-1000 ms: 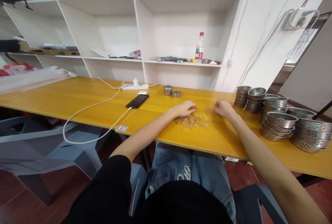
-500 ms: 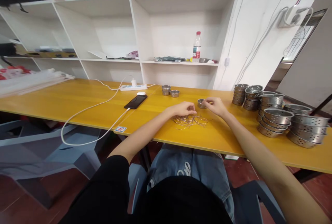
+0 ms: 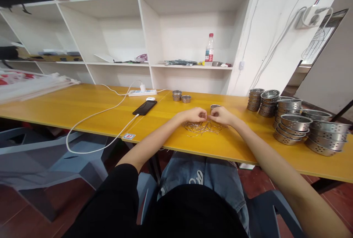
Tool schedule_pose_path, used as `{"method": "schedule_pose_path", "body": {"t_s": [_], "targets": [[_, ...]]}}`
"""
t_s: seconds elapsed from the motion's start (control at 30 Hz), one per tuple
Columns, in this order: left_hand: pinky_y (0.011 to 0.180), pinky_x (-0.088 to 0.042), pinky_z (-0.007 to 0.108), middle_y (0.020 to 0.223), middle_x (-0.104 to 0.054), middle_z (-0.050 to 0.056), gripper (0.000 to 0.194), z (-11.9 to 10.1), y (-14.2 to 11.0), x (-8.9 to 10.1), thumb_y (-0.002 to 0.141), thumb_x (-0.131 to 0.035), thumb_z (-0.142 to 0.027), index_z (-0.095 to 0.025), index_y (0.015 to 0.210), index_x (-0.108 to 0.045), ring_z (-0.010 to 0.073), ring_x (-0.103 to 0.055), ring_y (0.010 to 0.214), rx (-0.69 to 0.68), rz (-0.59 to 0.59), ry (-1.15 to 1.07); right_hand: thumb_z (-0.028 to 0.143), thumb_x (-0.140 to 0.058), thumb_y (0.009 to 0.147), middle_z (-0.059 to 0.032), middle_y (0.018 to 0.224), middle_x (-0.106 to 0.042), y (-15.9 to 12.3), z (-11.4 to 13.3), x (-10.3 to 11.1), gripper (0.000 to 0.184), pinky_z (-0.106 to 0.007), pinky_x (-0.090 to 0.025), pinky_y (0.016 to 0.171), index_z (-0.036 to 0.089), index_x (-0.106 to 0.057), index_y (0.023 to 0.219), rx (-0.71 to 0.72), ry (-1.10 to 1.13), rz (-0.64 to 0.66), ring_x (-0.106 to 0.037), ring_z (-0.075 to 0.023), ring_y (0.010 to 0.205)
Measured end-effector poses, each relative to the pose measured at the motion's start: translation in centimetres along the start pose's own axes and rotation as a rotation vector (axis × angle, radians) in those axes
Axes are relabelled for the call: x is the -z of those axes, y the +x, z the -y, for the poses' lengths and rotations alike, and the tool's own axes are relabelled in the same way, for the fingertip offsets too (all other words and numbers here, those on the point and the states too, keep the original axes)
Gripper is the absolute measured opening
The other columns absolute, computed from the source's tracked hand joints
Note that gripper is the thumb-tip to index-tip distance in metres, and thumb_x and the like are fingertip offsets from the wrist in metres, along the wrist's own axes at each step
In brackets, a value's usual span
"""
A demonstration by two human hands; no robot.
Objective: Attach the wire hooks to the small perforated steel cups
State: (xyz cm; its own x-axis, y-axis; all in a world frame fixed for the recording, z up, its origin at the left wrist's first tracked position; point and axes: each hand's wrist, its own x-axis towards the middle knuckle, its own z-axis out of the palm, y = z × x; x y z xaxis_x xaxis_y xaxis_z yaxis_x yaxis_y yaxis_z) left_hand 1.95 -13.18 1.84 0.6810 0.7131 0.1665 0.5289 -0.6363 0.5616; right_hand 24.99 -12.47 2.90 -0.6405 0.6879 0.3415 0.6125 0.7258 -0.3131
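Thin, shiny metal wires sprawl parallel to the yellow worktop's front edge; left hand and right hand curl inward, grips unclear.

Wires on table, cup behind, stacked cups right, phone left

Fingers bare, left and right alike; forearms bare too. Black top, plain and matte, well below fingers. Black sleeve on left arm, below and left of fingers, hem ending near elbow. Blue denim trousers, faded in patches, below fingers, between them and top. White looped cord or print on denim, cannot tell which. Small whitish patch near denim's left edge.
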Motion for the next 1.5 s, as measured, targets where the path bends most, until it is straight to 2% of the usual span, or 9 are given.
{"method": "schedule_pose_path", "body": {"t_s": [0.2,0.37,0.5,0.63,0.77,0.9,1.03,1.23,1.5], "targets": [[0.073,-0.049,0.026,0.084,-0.073,0.003,0.009,0.8,0.3,-0.3,0.092,-0.063,-0.017,-0.014,0.094,-0.071,0.0140,-0.062,0.074,-0.050,-0.089,0.211,0.032,-0.068,0.084,-0.0031,0.070,-0.067,-0.1,0.1,-0.5,0.015,-0.028,-0.044,0.064,0.018,-0.069,0.077,-0.037,0.104,0.038,-0.058,-0.0160,0.065],[0.079,-0.050,0.029,0.096,-0.075,0.007,0.013,1.2,0.4,-0.1,0.095,-0.060,-0.018,-0.015,0.099,-0.072,0.0181,-0.065,0.085,-0.082,-0.112,0.391,0.027,-0.069,0.081,-0.0023,0.071,-0.067,0.0,0.2,-0.8,0.009,-0.027,-0.048,0.066,0.018,-0.067,0.083,-0.052,0.141,0.019,-0.060,-0.0160,0.065],[0.080,-0.050,0.030,0.099,-0.075,0.008,0.011,0.6,0.2,0.1,0.092,-0.062,-0.018,-0.016,0.097,-0.072,0.0202,-0.066,0.089,-0.070,-0.116,0.480,0.028,-0.067,0.084,-0.0034,0.073,-0.068,0.2,0.3,-1.0,0.011,-0.027,-0.046,0.064,0.018,-0.067,0.080,-0.041,0.118,0.038,-0.060,-0.0158,0.065],[0.073,-0.047,0.029,0.092,-0.075,0.006,0.006,-0.4,0.1,0.5,0.085,-0.068,-0.014,-0.017,0.090,-0.071,0.0189,-0.065,0.082,-0.020,-0.065,0.454,0.023,-0.067,0.082,-0.0035,0.073,-0.070,0.2,0.3,-1.0,0.006,-0.027,-0.045,0.064,0.017,-0.068,0.079,-0.022,0.099,0.038,-0.059,-0.0152,0.064],[0.069,-0.045,0.030,0.089,-0.075,0.005,0.007,-0.7,0.1,0.6,0.085,-0.068,-0.013,-0.018,0.090,-0.071,0.0192,-0.065,0.079,0.014,-0.057,0.438,0.019,-0.065,0.080,-0.0032,0.071,-0.070,0.1,0.4,-1.0,0.004,-0.027,-0.047,0.065,0.017,-0.068,0.080,-0.030,0.118,0.056,-0.061,-0.0161,0.065],[0.073,-0.049,0.031,0.092,-0.075,0.006,0.017,0.0,0.2,0.2,0.088,-0.063,-0.013,-0.018,0.102,-0.071,0.0204,-0.066,0.082,-0.017,-0.102,0.402,0.017,-0.065,0.079,-0.0027,0.072,-0.069,0.2,0.9,-0.8,0.003,-0.027,-0.047,0.065,0.018,-0.067,0.078,-0.043,0.101,0.087,-0.061,-0.0161,0.065],[0.079,-0.053,0.031,0.095,-0.075,0.006,0.029,0.7,0.1,0.0,0.090,-0.059,-0.013,-0.017,0.116,-0.071,0.0208,-0.066,0.085,-0.035,-0.123,0.362,0.013,-0.066,0.075,-0.0006,0.067,-0.069,0.3,1.5,-0.5,0.006,-0.027,-0.047,0.064,0.019,-0.064,0.075,-0.127,0.061,0.149,-0.062,-0.0161,0.063],[0.092,-0.053,0.033,0.108,-0.068,0.009,0.022,1.1,0.2,0.0,0.098,-0.054,-0.018,-0.018,0.110,-0.073,0.0212,-0.064,0.098,-0.134,-0.102,0.429,0.011,-0.071,0.073,-0.0008,0.071,-0.070,0.2,2.3,0.1,0.012,-0.026,-0.046,0.063,0.020,-0.064,0.073,-0.158,-0.018,0.174,-0.064,-0.0166,0.066],[0.095,-0.052,0.034,0.110,-0.061,0.008,0.023,0.9,0.4,-0.5,0.105,-0.057,-0.034,-0.019,0.117,-0.069,0.0224,-0.062,0.102,-0.141,-0.085,0.369,0.011,-0.069,0.072,-0.0017,0.076,-0.071,0.1,1.9,-0.2,0.010,-0.027,-0.048,0.067,0.019,-0.066,0.078,-0.136,0.012,0.154,-0.063,-0.0166,0.070]]}}
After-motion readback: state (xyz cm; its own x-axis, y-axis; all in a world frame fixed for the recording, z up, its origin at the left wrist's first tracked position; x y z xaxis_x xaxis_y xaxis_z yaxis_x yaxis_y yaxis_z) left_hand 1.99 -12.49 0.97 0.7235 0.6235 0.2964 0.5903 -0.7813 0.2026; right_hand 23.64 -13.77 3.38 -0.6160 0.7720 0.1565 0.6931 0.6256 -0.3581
